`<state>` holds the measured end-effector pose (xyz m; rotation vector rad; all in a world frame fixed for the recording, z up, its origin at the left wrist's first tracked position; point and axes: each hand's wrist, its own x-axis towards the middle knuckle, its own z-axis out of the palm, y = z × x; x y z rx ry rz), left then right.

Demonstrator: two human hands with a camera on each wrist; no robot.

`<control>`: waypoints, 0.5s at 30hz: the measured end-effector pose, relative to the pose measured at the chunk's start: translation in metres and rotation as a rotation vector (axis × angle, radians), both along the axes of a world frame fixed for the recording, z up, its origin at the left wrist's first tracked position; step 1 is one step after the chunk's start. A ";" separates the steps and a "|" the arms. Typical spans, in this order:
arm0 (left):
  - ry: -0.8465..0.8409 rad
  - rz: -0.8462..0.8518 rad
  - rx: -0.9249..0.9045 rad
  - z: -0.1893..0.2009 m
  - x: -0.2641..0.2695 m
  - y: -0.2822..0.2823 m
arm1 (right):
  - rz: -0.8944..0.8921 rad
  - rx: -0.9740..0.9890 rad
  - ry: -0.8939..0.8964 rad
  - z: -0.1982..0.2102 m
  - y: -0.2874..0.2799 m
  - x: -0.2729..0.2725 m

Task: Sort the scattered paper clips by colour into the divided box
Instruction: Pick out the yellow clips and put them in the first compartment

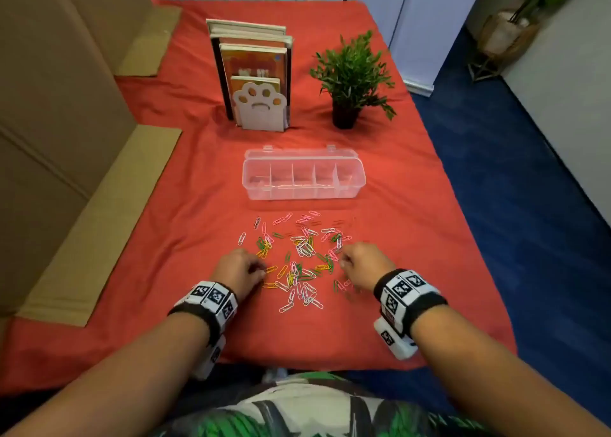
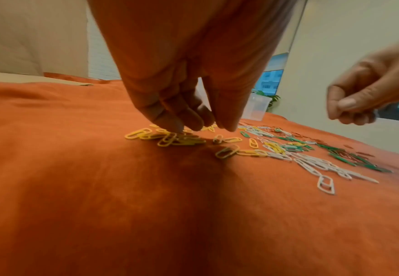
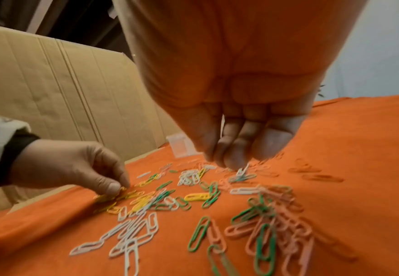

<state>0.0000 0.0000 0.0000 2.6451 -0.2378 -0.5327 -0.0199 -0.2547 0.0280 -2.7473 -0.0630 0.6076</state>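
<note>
Several paper clips [image 1: 299, 261] in white, pink, yellow and green lie scattered on the red cloth [image 1: 165, 205]. Behind them stands the clear divided box [image 1: 304, 175], lid open; its compartments look empty. My left hand [image 1: 261, 271] is at the pile's left edge. Its thumb and forefinger pinch yellow clips [image 3: 113, 196] against the cloth. At the right edge, my right hand [image 1: 342, 261] has its fingertips [image 3: 231, 160] bunched on a white clip [image 3: 242, 170], which stands up off the cloth. Green and pink clips [image 3: 264, 214] lie nearer my right wrist.
A paw-shaped bookend [image 1: 259, 107] with books and a small potted plant [image 1: 350, 79] stand behind the box. Large cardboard boxes [image 1: 59, 139] line the left side. The table's front edge runs just behind my wrists.
</note>
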 end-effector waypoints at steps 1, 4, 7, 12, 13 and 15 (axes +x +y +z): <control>0.001 -0.025 -0.005 -0.003 0.001 0.000 | -0.003 0.003 0.010 -0.005 0.005 0.001; 0.007 -0.030 -0.032 -0.008 0.000 0.000 | -0.011 0.038 0.011 -0.011 0.021 0.001; -0.034 -0.036 -0.073 -0.015 -0.004 0.001 | 0.038 0.048 0.005 -0.020 0.038 -0.003; -0.048 -0.059 -0.061 -0.021 -0.011 0.006 | 0.057 0.099 -0.048 -0.036 0.070 -0.006; -0.051 -0.044 -0.069 -0.022 -0.011 0.009 | 0.076 0.113 -0.052 -0.038 0.076 -0.007; -0.044 0.004 -0.086 -0.022 -0.011 0.014 | 0.162 0.121 -0.052 -0.043 0.086 -0.008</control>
